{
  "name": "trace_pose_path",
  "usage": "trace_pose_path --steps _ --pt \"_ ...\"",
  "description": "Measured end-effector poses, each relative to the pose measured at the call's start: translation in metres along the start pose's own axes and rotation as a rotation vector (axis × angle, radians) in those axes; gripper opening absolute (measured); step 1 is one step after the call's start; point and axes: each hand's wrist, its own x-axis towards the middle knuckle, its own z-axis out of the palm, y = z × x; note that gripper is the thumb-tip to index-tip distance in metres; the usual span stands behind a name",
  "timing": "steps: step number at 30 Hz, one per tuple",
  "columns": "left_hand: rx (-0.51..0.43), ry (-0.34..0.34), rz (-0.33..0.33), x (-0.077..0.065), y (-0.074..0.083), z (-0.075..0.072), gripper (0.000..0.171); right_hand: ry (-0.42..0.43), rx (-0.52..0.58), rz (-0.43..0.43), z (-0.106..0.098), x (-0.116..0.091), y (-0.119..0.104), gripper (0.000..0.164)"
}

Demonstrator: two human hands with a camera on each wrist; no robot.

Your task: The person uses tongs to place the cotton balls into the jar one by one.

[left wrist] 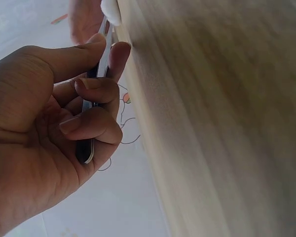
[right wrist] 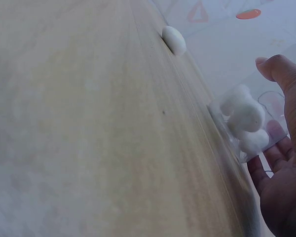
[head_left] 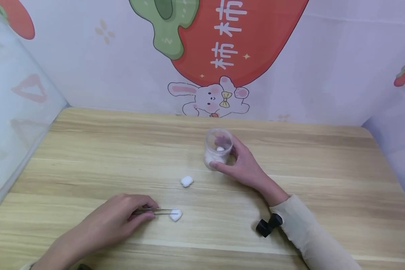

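My left hand [head_left: 116, 217] pinches a pair of metal tweezers [head_left: 162, 209] between thumb and fingers. The tweezers' two tips lie over a white cotton ball [head_left: 176, 216] on the table; whether they squeeze it I cannot tell. A second cotton ball [head_left: 187, 181] sits a little farther back, apart from both hands. Around a clear open-topped jar [head_left: 210, 154], my right hand [head_left: 246, 163] curls its thumb and fingers. The right wrist view shows several cotton balls [right wrist: 246, 116] in the jar's lower part. The jar appears upright on the table.
The wood-grain table [head_left: 307, 157] ends at a back wall covered with a printed cloth [head_left: 324, 67]. Cloth also hangs at both sides. A small black device [head_left: 268, 225] is strapped at the right sleeve [head_left: 310, 232].
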Motion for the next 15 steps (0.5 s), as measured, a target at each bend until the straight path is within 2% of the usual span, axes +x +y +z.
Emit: trace_pose_path --steps 6,15 --pt "0.035 0.019 0.046 0.0010 -0.0012 -0.0013 0.012 -0.002 0.006 0.002 0.0004 0.0005 0.0006 0.075" --pt "0.114 0.060 0.064 -0.0004 -0.0011 -0.0028 0.017 0.000 0.005 0.002 0.0013 0.0010 0.0009 0.075"
